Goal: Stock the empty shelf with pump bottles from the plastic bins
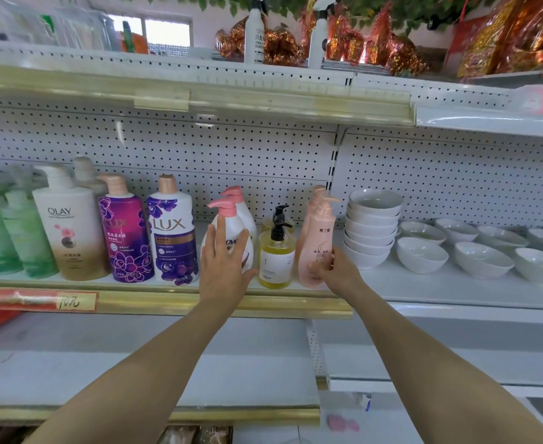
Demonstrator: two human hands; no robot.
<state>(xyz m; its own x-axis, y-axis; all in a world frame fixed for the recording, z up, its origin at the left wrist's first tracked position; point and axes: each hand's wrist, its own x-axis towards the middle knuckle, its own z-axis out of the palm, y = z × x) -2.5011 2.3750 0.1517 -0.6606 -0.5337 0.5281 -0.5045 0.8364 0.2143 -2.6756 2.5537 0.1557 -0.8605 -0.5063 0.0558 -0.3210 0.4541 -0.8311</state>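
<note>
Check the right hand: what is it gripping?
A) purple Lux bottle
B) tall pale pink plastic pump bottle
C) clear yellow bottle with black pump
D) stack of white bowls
B: the right hand curls its fingers round the lower body of the tall pale pink plastic pump bottle, at the bottle row's right end.

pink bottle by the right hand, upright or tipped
Upright: the pink bottle stands on its base on the shelf, pump on top; the right hand grips its lower side.
</note>
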